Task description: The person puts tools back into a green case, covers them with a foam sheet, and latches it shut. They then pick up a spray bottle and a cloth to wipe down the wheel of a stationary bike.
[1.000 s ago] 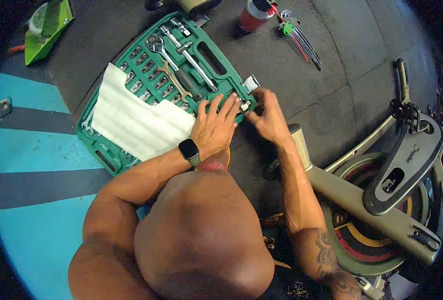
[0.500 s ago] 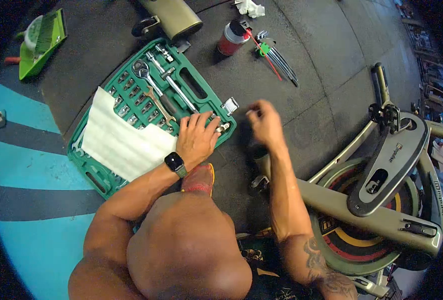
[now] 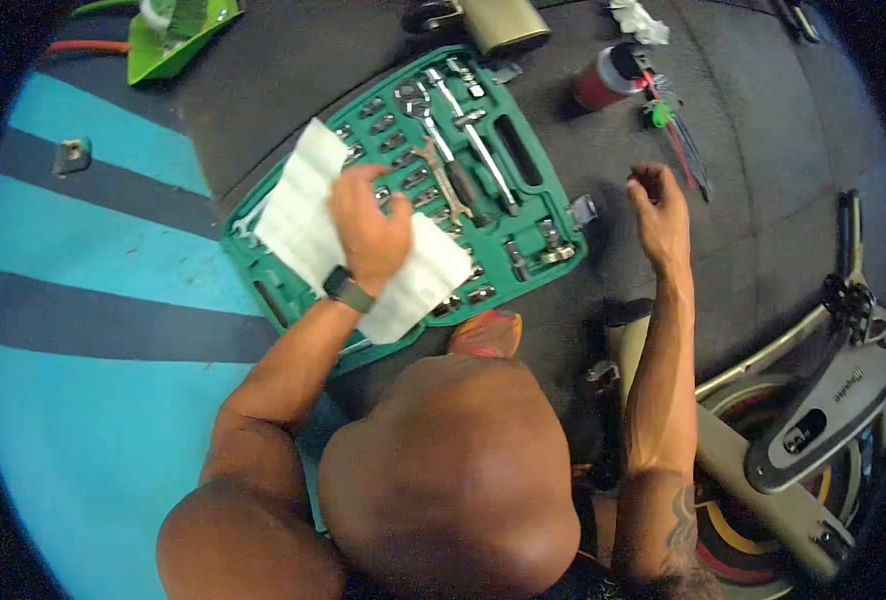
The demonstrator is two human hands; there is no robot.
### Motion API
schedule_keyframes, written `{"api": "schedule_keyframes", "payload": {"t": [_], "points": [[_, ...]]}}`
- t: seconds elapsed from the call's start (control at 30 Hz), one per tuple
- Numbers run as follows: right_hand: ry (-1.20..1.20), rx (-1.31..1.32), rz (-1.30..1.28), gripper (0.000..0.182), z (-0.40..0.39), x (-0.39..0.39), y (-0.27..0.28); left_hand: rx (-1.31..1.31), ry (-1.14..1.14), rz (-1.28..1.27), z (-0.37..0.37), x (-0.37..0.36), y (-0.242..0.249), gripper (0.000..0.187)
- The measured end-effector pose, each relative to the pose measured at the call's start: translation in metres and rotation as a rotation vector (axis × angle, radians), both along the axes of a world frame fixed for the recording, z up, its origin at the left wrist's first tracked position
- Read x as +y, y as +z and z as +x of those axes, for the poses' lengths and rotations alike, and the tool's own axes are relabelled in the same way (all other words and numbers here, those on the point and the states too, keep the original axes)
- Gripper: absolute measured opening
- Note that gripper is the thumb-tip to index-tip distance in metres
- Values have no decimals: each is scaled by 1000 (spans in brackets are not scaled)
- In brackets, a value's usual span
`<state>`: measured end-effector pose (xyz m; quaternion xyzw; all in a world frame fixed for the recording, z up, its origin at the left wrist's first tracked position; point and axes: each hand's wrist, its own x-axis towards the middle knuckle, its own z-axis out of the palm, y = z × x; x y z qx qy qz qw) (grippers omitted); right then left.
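Note:
My left hand (image 3: 371, 228), wearing a dark watch on the wrist, hovers over a white soft sheet (image 3: 298, 215) with its fingers bent and the thumb apart. That sheet covers part of a green socket-set case (image 3: 551, 190) lying unfolded on the floor. Inside the case are a ratchet handle (image 3: 453, 165), a sliding T-bar (image 3: 488, 160) and several sockets. A combination wrench (image 3: 440, 178) rests across them. To the right of the case, my right hand (image 3: 661, 210) is raised with curled fingers; what they hold, if anything, is too small to make out.
A red bottle (image 3: 603, 82) with a black lid stands beyond the case, beside a hex key set (image 3: 685, 145). Exercise bike parts (image 3: 808, 420) lie at right. A green dustpan (image 3: 178, 50) is at upper left, and a crumpled white tissue (image 3: 640, 20) at the top.
My left hand has left the case's lower right corner and moved left over the white sheet. My right hand is farther from the case. The whole view has shifted.

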<state>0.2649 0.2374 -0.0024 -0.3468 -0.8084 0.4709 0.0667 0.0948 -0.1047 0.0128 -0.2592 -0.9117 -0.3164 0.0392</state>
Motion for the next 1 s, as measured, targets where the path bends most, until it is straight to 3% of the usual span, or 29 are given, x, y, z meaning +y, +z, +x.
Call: {"api": "schedule_keyframes", "payload": {"t": [0.07,0.13,0.17,0.27,0.4,0.43,0.5,0.53,0.6,0.67,0.8,0.9,1.0], "points": [[22,-52,-115,34,0,-43,19,133,155,-94,-36,-45,-14,46],[132,-1,130,37,10,-76,14,201,432,-366,-51,-77,-18,58],[150,19,104,43,14,-89,15,60,515,-491,-53,-88,-14,71],[116,82,191,49,24,-119,11,-358,585,-236,-59,-123,-31,91],[142,27,211,45,32,-136,18,-581,682,199,-57,-116,-15,101],[166,21,217,45,34,-136,19,-514,828,-89,-64,-123,-25,96],[155,34,287,41,44,-131,12,-456,695,-290,-67,-137,-31,91],[81,55,181,41,47,-124,6,-423,625,-382,-68,-141,-33,88],[-70,92,-32,39,57,-107,-2,-332,568,-433,-72,-154,-44,78],[-52,24,25,37,62,-95,-3,-220,465,-481,-84,-174,-53,71],[-18,-34,-4,32,59,-88,11,-406,299,-79,-115,-202,-63,45],[26,-55,-59,30,60,-87,11,-683,241,391,-118,-170,-24,27],[27,-67,-131,30,58,-93,10,-861,58,550,-127,-123,6,28]]}}
